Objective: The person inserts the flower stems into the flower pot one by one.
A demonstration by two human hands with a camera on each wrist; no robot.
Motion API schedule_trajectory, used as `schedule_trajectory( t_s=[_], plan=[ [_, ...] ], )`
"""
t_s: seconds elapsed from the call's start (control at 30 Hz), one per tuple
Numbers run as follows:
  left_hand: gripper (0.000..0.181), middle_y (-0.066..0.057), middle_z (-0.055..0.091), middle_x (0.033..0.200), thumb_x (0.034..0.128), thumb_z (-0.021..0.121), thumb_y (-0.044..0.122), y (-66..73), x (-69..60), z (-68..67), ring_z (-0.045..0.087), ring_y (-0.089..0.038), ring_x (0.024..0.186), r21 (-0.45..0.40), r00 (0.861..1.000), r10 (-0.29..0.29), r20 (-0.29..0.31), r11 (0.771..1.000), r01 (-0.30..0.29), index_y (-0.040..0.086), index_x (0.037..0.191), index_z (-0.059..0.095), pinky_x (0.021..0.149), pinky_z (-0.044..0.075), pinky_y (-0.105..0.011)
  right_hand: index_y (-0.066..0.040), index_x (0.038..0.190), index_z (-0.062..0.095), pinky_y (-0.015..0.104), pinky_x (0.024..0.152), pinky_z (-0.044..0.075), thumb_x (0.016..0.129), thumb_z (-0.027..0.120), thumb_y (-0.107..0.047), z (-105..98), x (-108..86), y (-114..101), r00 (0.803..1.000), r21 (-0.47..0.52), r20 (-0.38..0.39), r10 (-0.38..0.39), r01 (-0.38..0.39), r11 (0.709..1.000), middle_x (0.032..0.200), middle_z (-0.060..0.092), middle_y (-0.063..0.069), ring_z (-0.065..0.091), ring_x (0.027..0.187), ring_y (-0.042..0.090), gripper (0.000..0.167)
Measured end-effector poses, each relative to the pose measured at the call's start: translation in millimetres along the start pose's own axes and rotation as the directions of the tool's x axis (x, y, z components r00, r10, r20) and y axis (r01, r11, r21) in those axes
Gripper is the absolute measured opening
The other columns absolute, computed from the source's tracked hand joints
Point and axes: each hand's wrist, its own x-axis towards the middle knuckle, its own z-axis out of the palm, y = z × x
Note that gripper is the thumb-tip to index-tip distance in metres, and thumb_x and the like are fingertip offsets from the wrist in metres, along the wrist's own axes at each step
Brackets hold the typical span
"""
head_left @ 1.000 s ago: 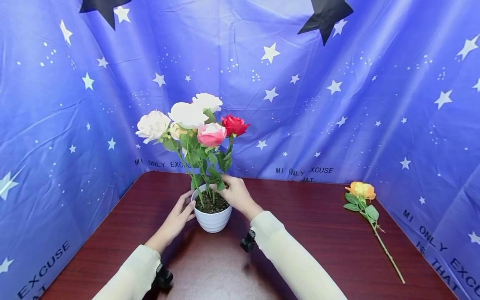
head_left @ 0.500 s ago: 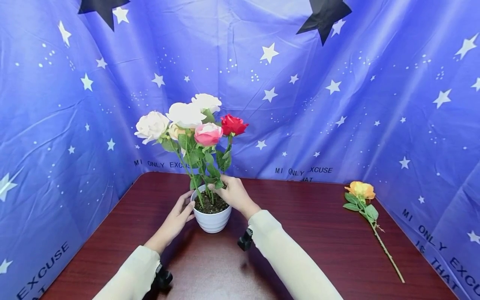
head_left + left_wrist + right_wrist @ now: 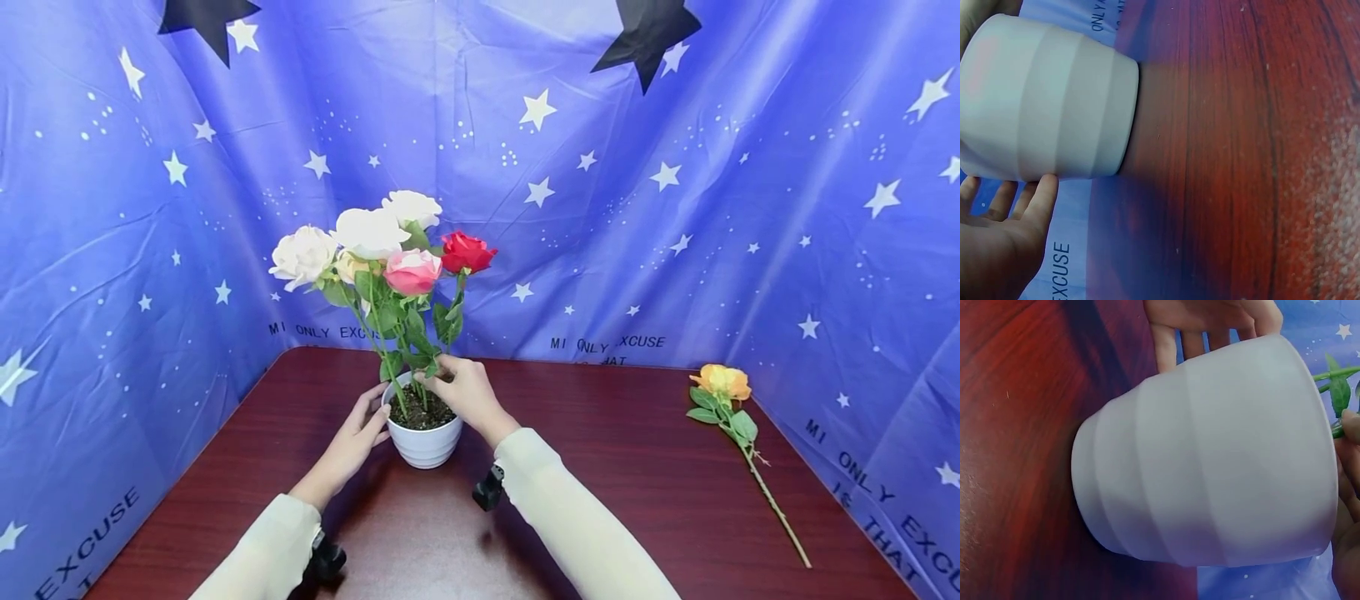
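Note:
In the head view, a white ribbed flower pot (image 3: 424, 447) of dark soil (image 3: 420, 419) stands on the table, holding several roses. My left hand (image 3: 347, 448) rests against the pot's left side, its fingertips touching the wall and thumb near the rim, as the left wrist view also shows. My right hand (image 3: 471, 396) pinches a green stem (image 3: 1337, 429) just above the rim. That stem appears to belong to the pink-and-white rose (image 3: 412, 272). Around it are a red rose (image 3: 467, 252) and white roses (image 3: 302, 257); leaves hide part of the stems.
A yellow-orange rose (image 3: 722, 382) with a long stem lies at the right of the dark red wooden table (image 3: 600, 450). A blue star-printed cloth (image 3: 480, 150) hangs behind and at both sides. Both wrists carry a small black camera (image 3: 487, 488).
The pink-and-white rose has shifted a little to the left, and my right hand has moved slightly left along with it. My left hand has stayed against the pot.

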Motion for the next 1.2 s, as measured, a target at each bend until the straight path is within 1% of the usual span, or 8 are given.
schedule_trajectory(
  t_s=[0.13,0.2,0.33,0.53,0.73,0.87,1.0,1.2],
  plan=[
    [0.049,-0.03,0.038,0.145,0.1096,0.042,0.019,-0.2,-0.7,0.2,0.044,-0.043,0.13,-0.005,1.0,0.004,-0.004,1.0,-0.004,0.003,0.154,0.027,0.105,0.043,-0.056,-0.015,0.079,0.069,0.023,0.058,0.047,0.087,0.079,-0.025,2.0,-4.7,2.1,1.0,0.018,-0.02,0.003,-0.002,1.0,0.073,0.07,-0.008,0.059,0.066,0.006,0.017],
    [0.05,-0.029,0.038,0.146,0.1097,0.042,0.019,-0.5,-0.4,0.1,0.043,-0.043,0.131,-0.007,1.0,0.001,-0.001,1.0,-0.001,0.004,0.154,0.027,0.105,0.043,-0.055,-0.015,0.084,0.072,0.023,0.06,0.049,0.088,0.079,-0.026,1.9,-6.1,2.4,1.0,0.024,-0.021,0.005,-0.005,1.0,0.077,0.073,-0.006,0.063,0.069,0.006,0.014],
    [0.05,-0.029,0.038,0.146,0.1098,0.042,0.02,-0.2,-0.9,0.2,0.042,-0.042,0.132,-0.004,1.0,-0.002,-0.001,1.0,0.002,0.004,0.155,0.027,0.105,0.043,-0.055,-0.014,0.086,0.074,0.025,0.063,0.051,0.089,0.078,-0.026,-0.3,-6.8,2.4,1.0,0.026,-0.009,0.01,-0.01,1.0,0.08,0.074,-0.005,0.067,0.073,0.008,0.013],
    [0.05,-0.029,0.038,0.145,0.1097,0.042,0.02,0.5,-1.1,-0.5,0.042,-0.043,0.132,0.004,1.0,-0.003,-0.009,1.0,0.003,0.004,0.154,0.027,0.105,0.043,-0.056,-0.015,0.089,0.077,0.025,0.066,0.051,0.087,0.077,-0.022,-3.7,-3.5,0.8,0.998,0.027,0.041,0.042,-0.044,0.999,0.082,0.073,-0.008,0.064,0.075,0.007,0.007],
    [0.05,-0.029,0.039,0.145,0.1098,0.042,0.02,1.1,-1.5,-0.4,0.043,-0.043,0.132,0.008,1.0,-0.005,-0.006,1.0,0.005,0.004,0.155,0.027,0.105,0.043,-0.056,-0.016,0.089,0.078,0.024,0.067,0.052,0.087,0.078,-0.026,-3.6,-3.4,2.2,0.996,0.039,0.052,0.075,-0.078,0.996,0.083,0.074,-0.009,0.065,0.076,0.005,0.01],
    [0.05,-0.03,0.039,0.145,0.1099,0.041,0.019,1.4,-2.0,0.3,0.044,-0.043,0.13,0.007,1.0,-0.002,-0.009,1.0,0.002,0.003,0.154,0.027,0.105,0.043,-0.056,-0.015,0.093,0.078,0.025,0.068,0.054,0.087,0.079,-0.03,-6.3,-6.1,2.3,0.996,0.055,0.051,0.079,-0.082,0.995,0.085,0.075,-0.007,0.068,0.079,0.006,0.016],
    [0.05,-0.03,0.038,0.146,0.1099,0.041,0.02,0.5,-2.1,-0.5,0.041,-0.042,0.133,0.005,1.0,-0.002,-0.008,1.0,0.002,0.003,0.155,0.027,0.105,0.042,-0.056,-0.013,0.099,0.077,0.025,0.072,0.055,0.086,0.079,-0.031,-10.5,-7.8,1.8,0.995,0.069,0.055,0.081,-0.085,0.994,0.09,0.076,-0.004,0.07,0.083,0.007,0.022],
    [0.05,-0.028,0.037,0.148,0.1097,0.042,0.021,-0.3,-0.5,-1.1,0.038,-0.039,0.135,-0.004,1.0,-0.009,-0.005,1.0,0.009,0.005,0.155,0.027,0.106,0.042,-0.056,-0.013,0.104,0.077,0.024,0.075,0.056,0.088,0.079,-0.027,-22.4,-11.0,5.1,0.996,0.093,0.075,0.049,-0.056,0.994,0.095,0.076,-0.005,0.07,0.084,0.006,0.022]
  ],
)
